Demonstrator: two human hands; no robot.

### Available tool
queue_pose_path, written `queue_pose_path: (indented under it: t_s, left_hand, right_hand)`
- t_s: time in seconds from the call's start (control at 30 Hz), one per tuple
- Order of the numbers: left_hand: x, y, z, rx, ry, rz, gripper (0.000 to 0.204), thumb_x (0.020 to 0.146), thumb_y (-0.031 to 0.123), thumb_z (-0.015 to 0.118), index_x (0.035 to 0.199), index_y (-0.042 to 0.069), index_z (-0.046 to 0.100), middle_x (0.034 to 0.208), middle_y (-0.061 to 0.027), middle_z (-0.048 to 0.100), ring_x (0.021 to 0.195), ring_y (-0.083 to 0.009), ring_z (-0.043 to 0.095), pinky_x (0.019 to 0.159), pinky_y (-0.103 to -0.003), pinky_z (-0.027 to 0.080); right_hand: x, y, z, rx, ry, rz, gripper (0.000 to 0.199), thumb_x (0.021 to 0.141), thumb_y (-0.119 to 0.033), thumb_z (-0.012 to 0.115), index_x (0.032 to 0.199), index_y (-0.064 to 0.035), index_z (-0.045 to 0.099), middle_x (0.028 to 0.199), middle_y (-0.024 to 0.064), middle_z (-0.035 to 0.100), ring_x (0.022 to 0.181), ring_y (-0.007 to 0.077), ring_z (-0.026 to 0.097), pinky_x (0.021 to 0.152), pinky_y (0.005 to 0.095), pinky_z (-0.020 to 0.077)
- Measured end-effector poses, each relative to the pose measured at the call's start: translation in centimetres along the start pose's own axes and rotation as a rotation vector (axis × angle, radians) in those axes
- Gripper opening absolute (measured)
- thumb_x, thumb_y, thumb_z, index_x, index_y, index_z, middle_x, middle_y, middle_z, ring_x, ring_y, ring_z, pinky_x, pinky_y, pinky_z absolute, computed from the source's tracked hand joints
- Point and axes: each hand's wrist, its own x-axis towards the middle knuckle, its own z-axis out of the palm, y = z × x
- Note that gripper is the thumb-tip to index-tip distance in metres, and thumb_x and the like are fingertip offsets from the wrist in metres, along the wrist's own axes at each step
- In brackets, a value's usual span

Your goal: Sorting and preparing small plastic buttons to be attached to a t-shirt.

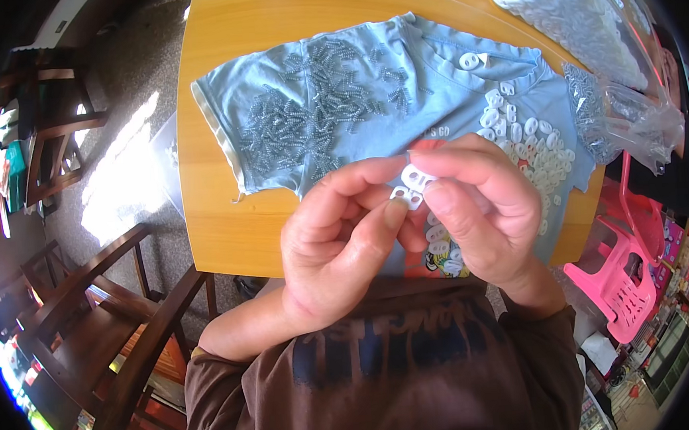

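Both my hands meet in front of my chest, above a light blue T-shirt (386, 126) spread on the table. Between its thumb and fingers, my left hand (334, 244) pinches a small white plastic piece with holes (405, 198). My right hand (492, 213) grips a white oval plastic piece with two holes (418, 177), touching or overlapping the first. Whether a spring sits between them is too small to tell. Small metal springs (275, 132) lie heaped on the shirt's left side. Loose white plastic pieces (547, 161) cover its right side, and several more (440, 247) lie below my hands.
The wooden table (230, 231) has a curved edge at left. At its far right are a clear bag of white pieces (558, 16) and a plastic bag of springs (584, 106). A pink plastic chair (625, 287) stands at right, a dark wooden armchair (88, 313) at left.
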Motion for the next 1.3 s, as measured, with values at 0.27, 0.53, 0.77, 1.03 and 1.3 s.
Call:
queue_pose_path:
  t_s: [0.27, 0.53, 0.77, 1.03, 1.3]
  left_hand:
    - [0.2, -0.4, -0.2, -0.035, -0.047, 0.029, 0.030, 0.088, -0.003, 0.046, 0.118, -0.005, 0.043, 0.090, -0.0090, 0.059, 0.075, -0.0115, 0.058, 0.069, -0.023, 0.049]
    - [0.0, -0.6, -0.2, -0.065, -0.023, 0.030, 0.034, 0.090, -0.002, 0.046, 0.123, -0.005, 0.039, 0.093, -0.0092, 0.058, 0.079, -0.0118, 0.058, 0.072, -0.024, 0.048]
    - [0.2, 0.1, -0.3, -0.057, -0.081, -0.034, 0.035, 0.090, 0.000, 0.048, 0.123, -0.003, 0.040, 0.092, -0.0105, 0.060, 0.074, -0.0122, 0.059, 0.069, -0.024, 0.049]
    - [0.2, 0.0, -0.8, 0.092, -0.126, 0.038, 0.033, 0.086, -0.003, 0.053, 0.117, -0.004, 0.042, 0.087, -0.0100, 0.060, 0.072, -0.0125, 0.059, 0.064, -0.024, 0.049]
    - [0.1, -0.1, -0.5, 0.085, -0.096, 0.069, 0.026, 0.085, -0.003, 0.054, 0.110, -0.003, 0.045, 0.082, -0.0083, 0.059, 0.069, -0.0118, 0.059, 0.062, -0.024, 0.049]
  right_hand:
    - [0.6, 0.8, -0.5, -0.153, -0.108, -0.190, 0.023, 0.080, 0.001, 0.059, 0.103, 0.0005, 0.059, 0.085, 0.0097, 0.060, 0.069, 0.0151, 0.057, 0.058, 0.0243, 0.0461]
    - [0.7, 0.8, -0.3, -0.121, -0.162, -0.130, 0.030, 0.080, -0.003, 0.061, 0.110, -0.0006, 0.054, 0.092, 0.0094, 0.055, 0.073, 0.0137, 0.055, 0.054, 0.0220, 0.0461]
    - [0.8, 1.1, -0.6, -0.140, -0.158, -0.187, 0.029, 0.081, -0.004, 0.060, 0.109, -0.0003, 0.054, 0.091, 0.0096, 0.055, 0.071, 0.0139, 0.055, 0.055, 0.0227, 0.0462]
    - [1.1, 0.9, -0.7, -0.150, -0.207, -0.286, 0.028, 0.084, -0.009, 0.059, 0.109, 0.0001, 0.052, 0.092, 0.0101, 0.057, 0.071, 0.0152, 0.053, 0.059, 0.0254, 0.0453]
    - [0.7, 1.5, -0.7, -0.137, -0.221, -0.273, 0.024, 0.087, -0.012, 0.055, 0.108, -0.0003, 0.051, 0.089, 0.0099, 0.057, 0.070, 0.0164, 0.051, 0.061, 0.0264, 0.0423]
